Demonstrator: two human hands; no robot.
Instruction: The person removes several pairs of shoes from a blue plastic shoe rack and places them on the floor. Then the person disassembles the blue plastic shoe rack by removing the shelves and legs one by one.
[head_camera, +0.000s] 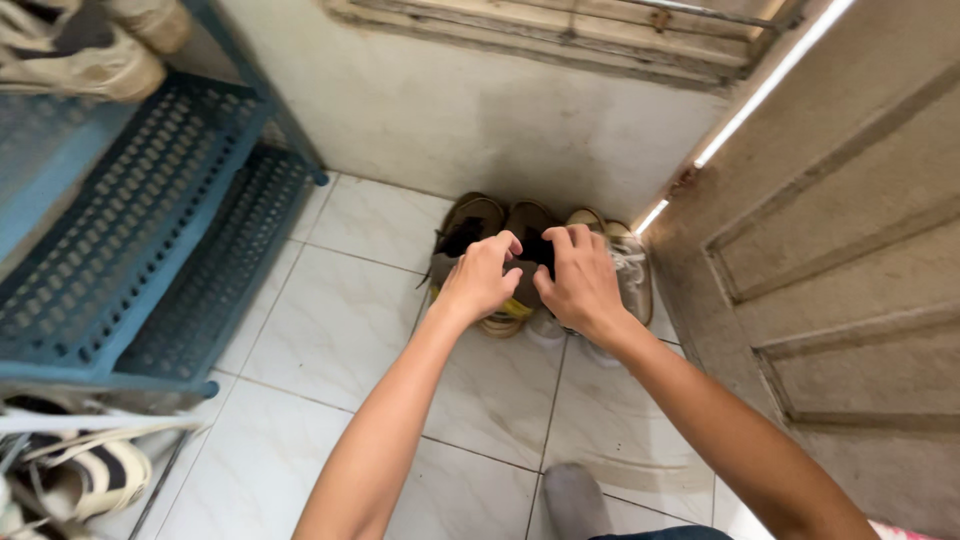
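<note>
Floor (330, 330): large glossy white tiles with dark grout lines, running to a plain off-white plastered wall (480, 110), stained grey near its foot, with a weathered wooden window frame (560, 35) above. Left side: blue perforated plastic shoe rack (130, 250), two slatted shelves in view, pale shoes on its top tier (75, 55) and a striped sneaker (85, 475) low beside it. Right side: worn brown panelled wooden door (850, 290), a thin strip of daylight (770, 80) showing along its edge.
</note>
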